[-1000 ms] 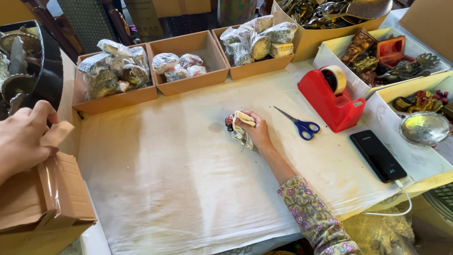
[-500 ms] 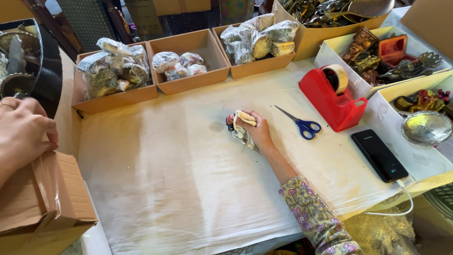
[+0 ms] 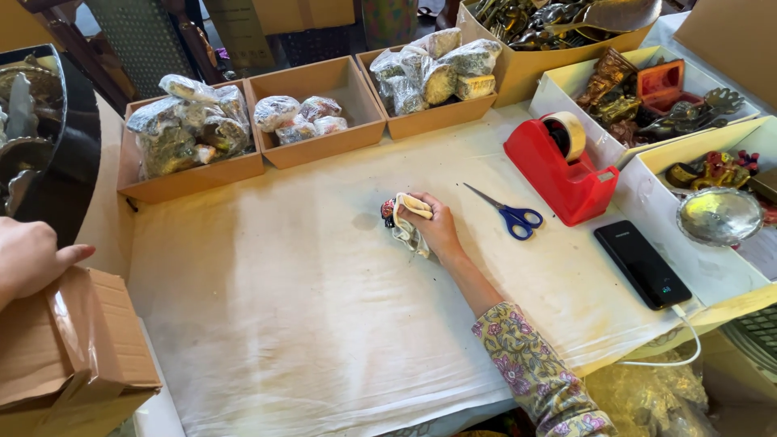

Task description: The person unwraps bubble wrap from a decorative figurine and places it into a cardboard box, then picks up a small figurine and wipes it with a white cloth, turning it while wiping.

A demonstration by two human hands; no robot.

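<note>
The small dark figurine (image 3: 389,212) sits in my right hand (image 3: 433,228), wrapped in a pale cloth (image 3: 407,228); my fingers are curled shut around cloth and figurine together, pinching both against the white table cover (image 3: 324,324). Only the dark end of the figurine peeks out on the side away from the red tape dispenser (image 3: 558,170). In the last second this hand has not shifted: same spot, same clench, just beside the tips of the blue-handled scissors (image 3: 506,212), which lie between my fist and the dispenser.

What has changed is my left hand (image 3: 32,259). A second ago it was spread over the flap of the cardboard box (image 3: 69,348), far across the cover from the dispenser; then it balled up, and now it rests at the box's top edge as a loose fist, thumb pointing toward the middle. I judge the box work is pausing while the rubbing of the figurine is held, not moving along.

Beyond my fist, away from me, three open cardboard trays (image 3: 316,142) hold plastic-wrapped bundles. On the near side of the dispenser a black phone (image 3: 641,263) lies flat with its white cable running off the edge.
</note>
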